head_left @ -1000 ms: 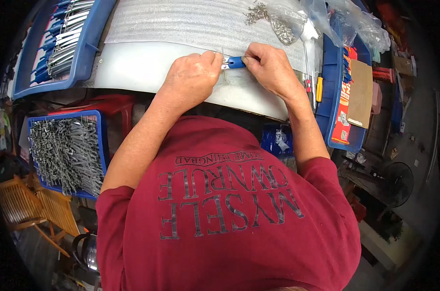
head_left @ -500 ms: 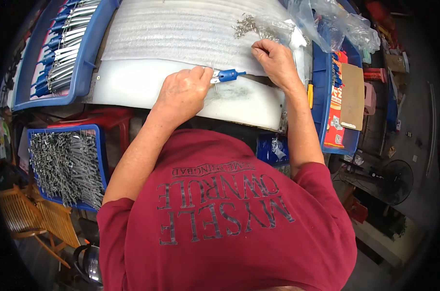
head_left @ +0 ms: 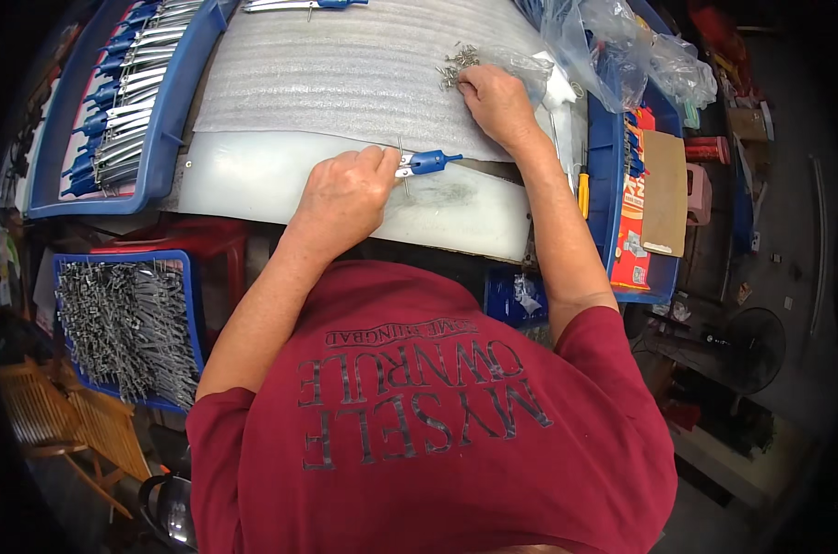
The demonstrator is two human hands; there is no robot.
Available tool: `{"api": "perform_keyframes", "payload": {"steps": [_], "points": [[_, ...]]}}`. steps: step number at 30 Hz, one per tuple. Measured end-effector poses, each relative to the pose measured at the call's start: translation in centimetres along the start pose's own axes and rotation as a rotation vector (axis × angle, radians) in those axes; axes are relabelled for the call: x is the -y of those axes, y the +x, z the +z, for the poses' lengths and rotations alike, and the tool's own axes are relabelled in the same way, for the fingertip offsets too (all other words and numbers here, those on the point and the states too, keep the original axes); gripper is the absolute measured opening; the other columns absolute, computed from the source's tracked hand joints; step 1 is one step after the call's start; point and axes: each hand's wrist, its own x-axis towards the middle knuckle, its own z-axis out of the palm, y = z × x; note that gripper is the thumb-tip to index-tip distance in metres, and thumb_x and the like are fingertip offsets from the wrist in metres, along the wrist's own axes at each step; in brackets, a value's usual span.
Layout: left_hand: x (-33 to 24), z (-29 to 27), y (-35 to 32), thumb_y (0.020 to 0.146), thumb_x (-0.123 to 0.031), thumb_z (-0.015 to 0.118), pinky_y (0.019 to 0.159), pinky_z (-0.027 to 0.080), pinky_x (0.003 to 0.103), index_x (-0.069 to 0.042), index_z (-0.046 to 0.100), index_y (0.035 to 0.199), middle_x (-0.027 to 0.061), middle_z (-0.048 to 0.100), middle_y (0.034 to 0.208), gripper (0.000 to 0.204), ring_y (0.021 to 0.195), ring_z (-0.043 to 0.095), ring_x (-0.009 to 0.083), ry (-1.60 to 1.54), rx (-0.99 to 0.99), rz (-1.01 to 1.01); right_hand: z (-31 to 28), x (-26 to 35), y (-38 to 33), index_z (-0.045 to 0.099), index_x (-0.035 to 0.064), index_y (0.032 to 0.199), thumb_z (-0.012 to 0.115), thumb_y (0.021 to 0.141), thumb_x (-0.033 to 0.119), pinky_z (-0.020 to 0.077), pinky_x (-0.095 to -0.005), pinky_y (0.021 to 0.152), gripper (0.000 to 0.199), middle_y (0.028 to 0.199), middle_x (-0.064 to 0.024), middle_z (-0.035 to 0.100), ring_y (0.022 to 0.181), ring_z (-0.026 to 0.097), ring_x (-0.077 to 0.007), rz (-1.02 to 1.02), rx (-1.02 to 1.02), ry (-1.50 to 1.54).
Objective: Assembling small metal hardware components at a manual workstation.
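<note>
My left hand (head_left: 347, 192) is closed round the silver legs of a drawing compass (head_left: 428, 162) with a blue head. The head points right, over the white board, and a thin metal crossbar sticks out on both sides of the legs. My right hand (head_left: 497, 106) reaches to a small heap of metal screws (head_left: 458, 66) on the foam sheet (head_left: 336, 78). Its fingers are bent together at the heap's right edge, and whatever lies between the fingertips is hidden. At the far edge lies another blue-headed compass (head_left: 304, 5).
A blue tray (head_left: 165, 125) of blue-headed compasses stands at left; a blue crate (head_left: 196, 309) of grey metal parts sits below it. At right are plastic bags (head_left: 613, 46), a yellow-handled screwdriver (head_left: 583, 196) and another blue bin (head_left: 605, 162). The white board (head_left: 244, 180) has a near edge.
My right hand has moved left and away from me to the screw heap. The left hand keeps hold of the compass. The view has shifted, bringing the far compass into sight.
</note>
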Motion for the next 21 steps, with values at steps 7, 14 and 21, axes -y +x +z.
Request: {"api": "perform_keyframes", "payload": {"steps": [7,14,21], "points": [[-0.19,-0.4,0.05,0.069,-0.005,0.052,0.049,0.045,0.035,-0.003,0.047,0.075,0.0084,0.05,0.063,0.008,0.057,0.054,0.0236,0.034,0.055,-0.005,0.22,-0.21,0.07,0.053,0.0042,0.072,0.05,0.072,0.01,0.0433,-0.0403,0.059,0.007,0.073,-0.0133,0.055,0.067,0.054,-0.0318,-0.044,0.032,-0.051],[-0.03,-0.1,-0.09,0.068,-0.007,0.053,0.049,0.045,0.035,-0.003,0.048,0.075,0.0093,0.05,0.064,0.009,0.058,0.055,0.0244,0.028,0.047,-0.003,-0.45,0.08,-0.35,0.056,0.0033,0.082,0.051,0.075,0.014,0.0427,-0.0373,0.065,0.013,0.078,-0.0144,0.057,0.073,0.054,-0.0318,0.109,0.03,0.077],[-0.08,-0.2,-0.14,0.069,-0.007,0.053,0.05,0.045,0.036,-0.003,0.048,0.076,0.0094,0.05,0.064,0.009,0.058,0.055,0.0246,0.027,0.033,-0.006,0.42,-0.1,-0.02,0.057,0.0029,0.081,0.052,0.075,0.016,0.0431,-0.0371,0.065,0.015,0.078,-0.0139,0.058,0.074,0.055,-0.031,0.114,0.061,-0.005]]}}
